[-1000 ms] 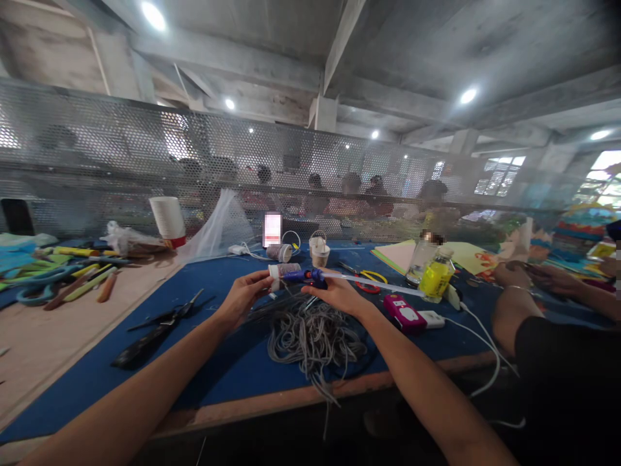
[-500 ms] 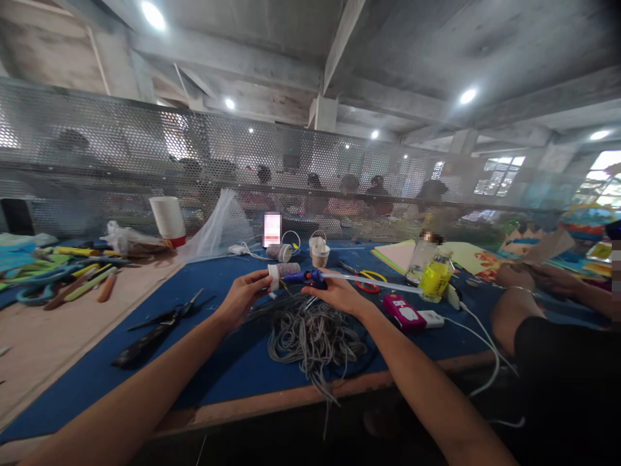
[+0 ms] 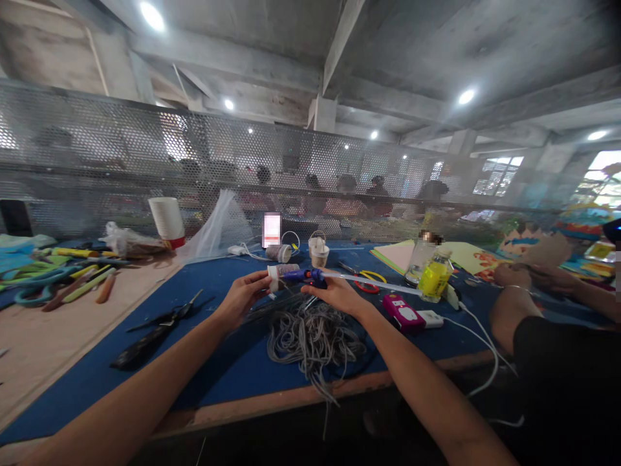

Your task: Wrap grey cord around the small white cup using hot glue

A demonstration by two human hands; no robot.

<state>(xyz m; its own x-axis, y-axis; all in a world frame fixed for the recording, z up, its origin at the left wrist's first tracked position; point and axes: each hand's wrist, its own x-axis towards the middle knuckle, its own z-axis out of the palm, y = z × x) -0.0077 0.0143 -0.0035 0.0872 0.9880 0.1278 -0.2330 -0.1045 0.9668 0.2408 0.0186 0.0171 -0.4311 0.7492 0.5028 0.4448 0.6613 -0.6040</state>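
Note:
My left hand [image 3: 245, 296] grips a small paper cup [image 3: 275, 277] by its white rim; the cup lies on its side, grey cord wound around it. My right hand [image 3: 336, 291] holds a blue glue gun [image 3: 301, 276], a long clear glue stick [image 3: 373, 281] jutting from its rear to the right. The gun's nozzle end is at the cup. Below both hands lies a tangled heap of grey cord [image 3: 313, 340]. Behind them are another cord-wrapped cup [image 3: 279, 252] and a small basket with a handle [image 3: 319, 251].
Black-handled pliers [image 3: 145, 340] lie left on the blue mat [image 3: 218, 375]. Stacked paper cups [image 3: 166, 219] and a lit phone [image 3: 272, 230] stand behind. On the right are a magenta device [image 3: 402, 313], a yellow bottle [image 3: 435, 277], cables and another person's arm [image 3: 517, 304].

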